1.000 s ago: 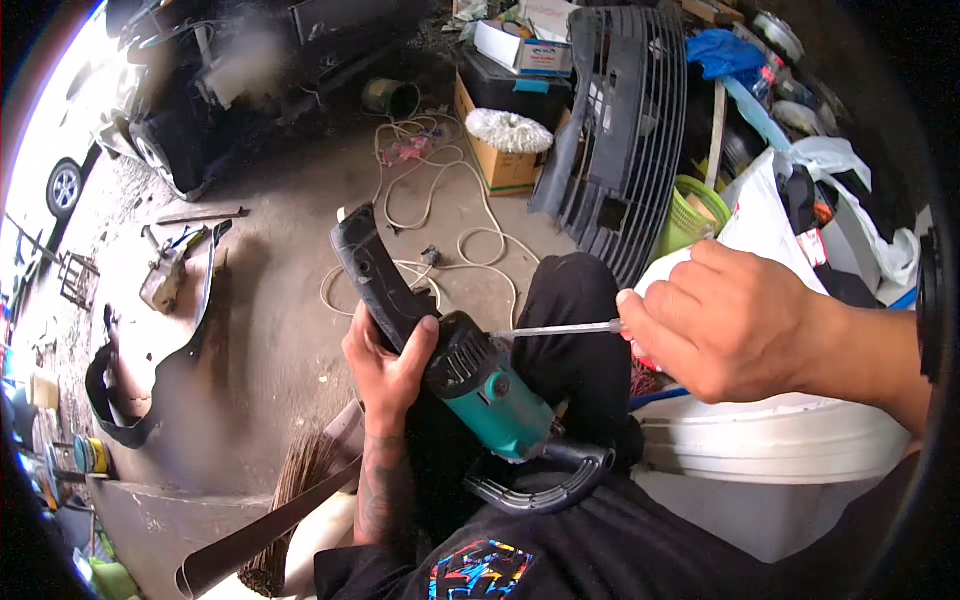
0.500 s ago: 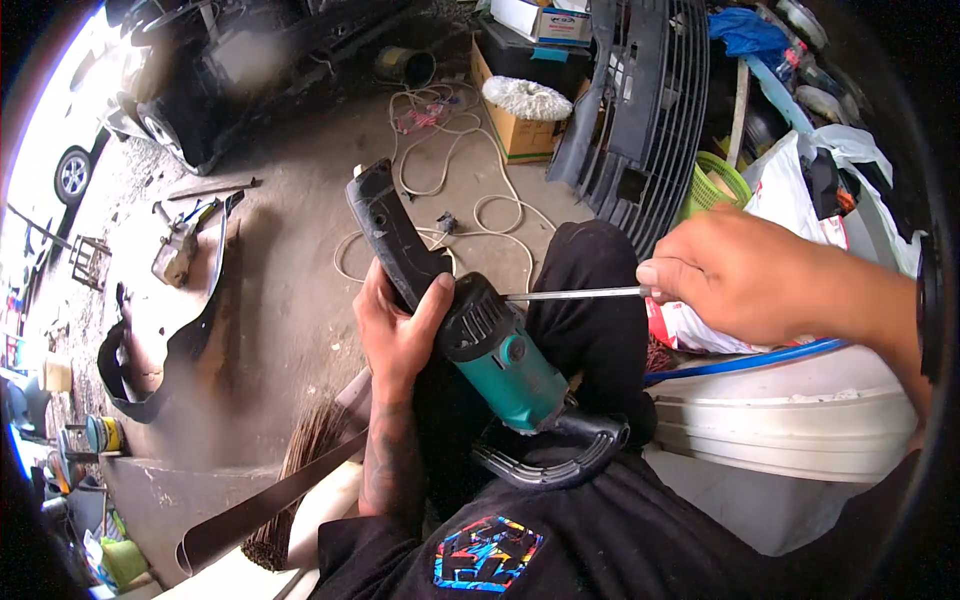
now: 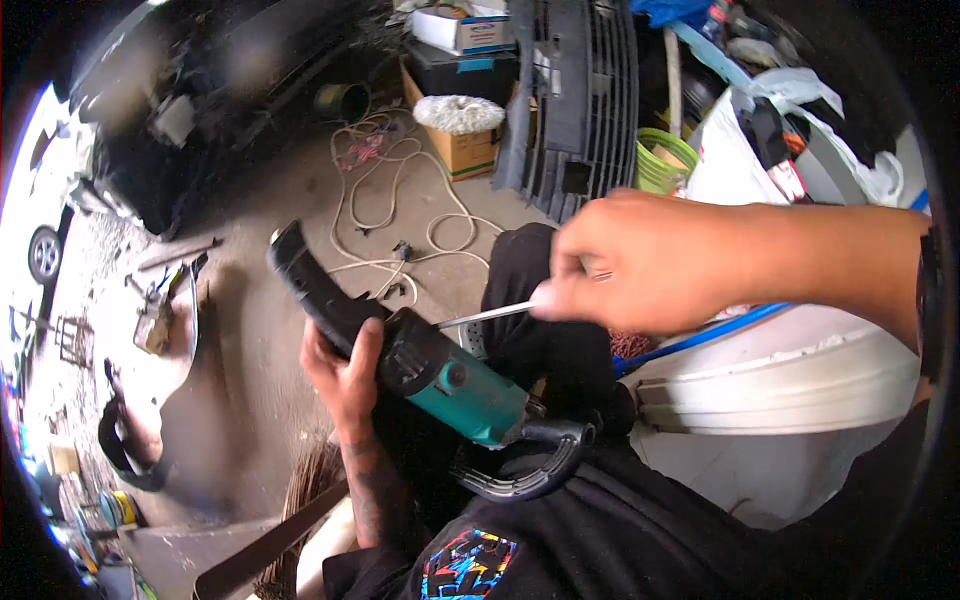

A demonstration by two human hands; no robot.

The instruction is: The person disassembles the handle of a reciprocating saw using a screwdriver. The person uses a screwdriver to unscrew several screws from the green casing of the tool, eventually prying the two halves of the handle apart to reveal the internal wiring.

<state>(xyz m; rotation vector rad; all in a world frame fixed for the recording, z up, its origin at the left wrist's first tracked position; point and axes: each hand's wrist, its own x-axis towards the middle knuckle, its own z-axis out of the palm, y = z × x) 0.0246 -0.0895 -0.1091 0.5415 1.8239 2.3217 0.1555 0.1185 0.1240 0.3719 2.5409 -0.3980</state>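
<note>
A teal and black electric polisher (image 3: 470,400) lies tilted across my lap, its long black rear handle pointing up and left. At its lower end a black curved side handle (image 3: 535,482) rests against my shirt. My left hand (image 3: 343,378) is wrapped round the polisher where the rear handle meets the body, thumb on top. Closed on a screwdriver (image 3: 490,315), my right hand (image 3: 640,262) is slightly blurred. Only the thin metal shaft shows; the screwdriver's handle is hidden in the fist. The shaft's far end meets the side of the polisher's black motor end, its tip out of sight.
Beyond my knees a pale cord (image 3: 345,215) lies looped on the concrete floor. A white wool pad (image 3: 458,115) sits by a cardboard box (image 3: 465,152), next to a black car grille (image 3: 570,110). At right are a green basket (image 3: 662,165) and a white bumper-like panel (image 3: 770,385).
The view has shifted, so surroundings appear further left. My right hand has turned and moved up relative to the polisher, tilting the screwdriver's shaft upward. My left hand keeps its hold.
</note>
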